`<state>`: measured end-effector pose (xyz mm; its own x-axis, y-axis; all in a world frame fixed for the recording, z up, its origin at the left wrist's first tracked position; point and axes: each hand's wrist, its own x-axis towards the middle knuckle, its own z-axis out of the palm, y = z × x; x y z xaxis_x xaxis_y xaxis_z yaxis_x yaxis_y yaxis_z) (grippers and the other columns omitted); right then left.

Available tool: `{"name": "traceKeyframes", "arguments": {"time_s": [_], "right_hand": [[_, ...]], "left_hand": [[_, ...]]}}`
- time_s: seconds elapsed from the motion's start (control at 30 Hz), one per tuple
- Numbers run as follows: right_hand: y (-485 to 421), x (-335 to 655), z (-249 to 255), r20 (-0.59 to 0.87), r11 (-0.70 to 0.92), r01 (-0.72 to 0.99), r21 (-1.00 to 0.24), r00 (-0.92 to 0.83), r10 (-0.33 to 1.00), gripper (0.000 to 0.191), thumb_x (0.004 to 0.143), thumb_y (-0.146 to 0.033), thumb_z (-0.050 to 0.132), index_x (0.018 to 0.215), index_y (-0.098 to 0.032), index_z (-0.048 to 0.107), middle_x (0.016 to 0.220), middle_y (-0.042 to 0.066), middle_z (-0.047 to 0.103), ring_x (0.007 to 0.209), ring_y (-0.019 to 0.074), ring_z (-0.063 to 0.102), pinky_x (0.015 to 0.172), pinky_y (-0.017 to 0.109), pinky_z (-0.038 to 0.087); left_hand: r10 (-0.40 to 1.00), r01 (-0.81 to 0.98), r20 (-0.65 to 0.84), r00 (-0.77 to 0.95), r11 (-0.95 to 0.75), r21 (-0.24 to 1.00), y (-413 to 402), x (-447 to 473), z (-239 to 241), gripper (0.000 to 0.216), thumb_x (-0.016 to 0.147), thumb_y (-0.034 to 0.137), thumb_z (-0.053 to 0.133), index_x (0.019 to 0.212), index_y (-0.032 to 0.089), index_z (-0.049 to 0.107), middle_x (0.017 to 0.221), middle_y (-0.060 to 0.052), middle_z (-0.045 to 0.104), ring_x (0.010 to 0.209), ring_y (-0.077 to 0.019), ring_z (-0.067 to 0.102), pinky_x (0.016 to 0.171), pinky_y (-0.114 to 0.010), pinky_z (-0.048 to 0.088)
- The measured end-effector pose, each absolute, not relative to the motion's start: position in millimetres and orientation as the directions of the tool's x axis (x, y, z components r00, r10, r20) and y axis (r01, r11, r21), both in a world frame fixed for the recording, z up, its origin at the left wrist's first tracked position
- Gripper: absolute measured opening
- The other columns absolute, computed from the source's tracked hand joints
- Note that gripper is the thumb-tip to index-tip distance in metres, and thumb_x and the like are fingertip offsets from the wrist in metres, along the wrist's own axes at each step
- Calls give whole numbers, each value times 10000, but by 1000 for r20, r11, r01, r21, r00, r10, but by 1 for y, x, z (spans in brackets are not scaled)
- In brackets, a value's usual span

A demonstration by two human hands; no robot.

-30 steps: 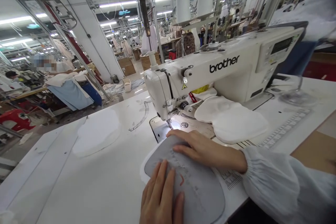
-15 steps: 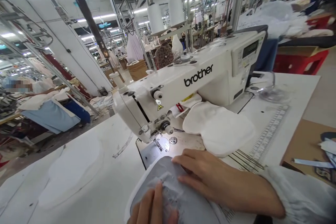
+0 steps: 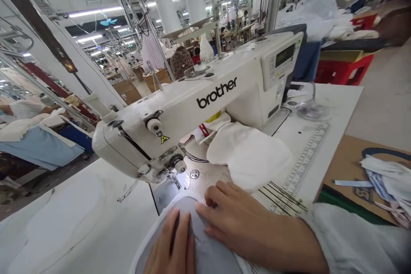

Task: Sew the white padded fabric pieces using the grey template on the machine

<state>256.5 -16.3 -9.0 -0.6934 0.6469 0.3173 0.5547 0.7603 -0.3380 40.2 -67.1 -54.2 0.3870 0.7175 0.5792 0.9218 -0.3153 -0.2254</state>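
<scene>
While both hands lie on it, the grey rounded fabric panel (image 3: 205, 252) with its white edge sits on the white counter (image 3: 64, 222), at six o'clock from the needle plate (image 3: 165, 195) of the Brother sewing machine (image 3: 192, 107). The left hand (image 3: 170, 244) rests flat, its fingers (image 3: 175, 227) nearly together. The right hand (image 3: 247, 227) comes in from four o'clock, its fingers (image 3: 212, 207) spread and curved, pinching nothing. Even, flat pressure from both looks right for keeping the layers smooth. A padded white cup piece (image 3: 247, 154) lies at two o'clock.
</scene>
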Motion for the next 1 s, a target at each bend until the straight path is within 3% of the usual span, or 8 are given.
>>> {"name": "traceKeyframes", "arguments": {"time_s": [0.1, 0.2, 0.4, 0.67, 1.0], "right_hand": [[-11, 267, -5, 296, 747, 481, -459, -710, 639, 120, 927, -233, 623, 1027, -173, 650, 1035, 66, 589, 917, 198, 519, 800, 322, 428], [-11, 280, -8, 334, 735, 452, -506, -683, 650, 135, 962, -191, 561, 996, -159, 688, 1001, 66, 610, 938, 185, 528, 849, 319, 412], [-25, 301, -12, 414, 751, 426, -505, -644, 644, 188, 976, -177, 521, 900, -160, 692, 938, 57, 631, 896, 174, 536, 831, 330, 396], [-31, 305, -18, 491, 771, 370, -518, -610, 622, 200, 993, -192, 489, 985, -157, 685, 969, 73, 636, 908, 174, 554, 827, 323, 421], [-33, 308, -23, 561, 823, 339, -456, -609, 561, 193, 986, -182, 483, 1013, -153, 672, 979, 83, 637, 911, 177, 554, 839, 319, 453]], "left_hand": [[760, 895, 473, 445, -368, -251, -72, 40, -43, 390, 929, 310, 495, 1292, 168, 519, 1303, -138, 640, 1080, -226, 687, 813, -298, 592], [786, 878, 394, 477, -409, -248, -76, 42, -37, 511, 911, 395, 515, 1348, 131, 489, 1391, -150, 575, 1213, -279, 608, 879, -369, 593], [829, 909, 373, 417, -383, -166, -81, 47, -38, 584, 911, 416, 505, 1424, 154, 415, 1427, -137, 543, 1289, -291, 541, 937, -425, 568], [836, 918, 379, 397, -367, -154, -81, 51, -34, 614, 907, 455, 500, 1424, 139, 400, 1407, -144, 561, 1280, -302, 549, 917, -443, 576], [845, 921, 367, 389, -369, -127, -85, 57, -29, 598, 900, 491, 503, 1427, 227, 400, 1458, -143, 498, 1306, -342, 513, 910, -519, 565]]}}
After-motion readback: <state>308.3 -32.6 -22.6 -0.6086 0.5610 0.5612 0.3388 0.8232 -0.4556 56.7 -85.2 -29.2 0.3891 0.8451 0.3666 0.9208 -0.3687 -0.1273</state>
